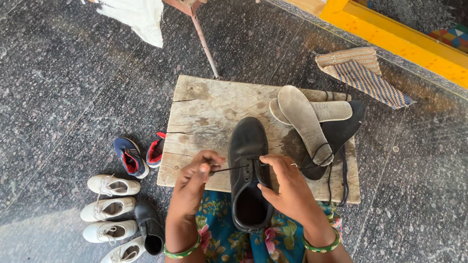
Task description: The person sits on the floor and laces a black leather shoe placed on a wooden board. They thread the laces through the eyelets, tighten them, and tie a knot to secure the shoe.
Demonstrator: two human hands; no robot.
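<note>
Black leather lace-up shoe looks stiff, moderately heavy; left hand pinches its thin limp black lace taut, right hand fingers grip the eyelet flap, best hold there.
</note>
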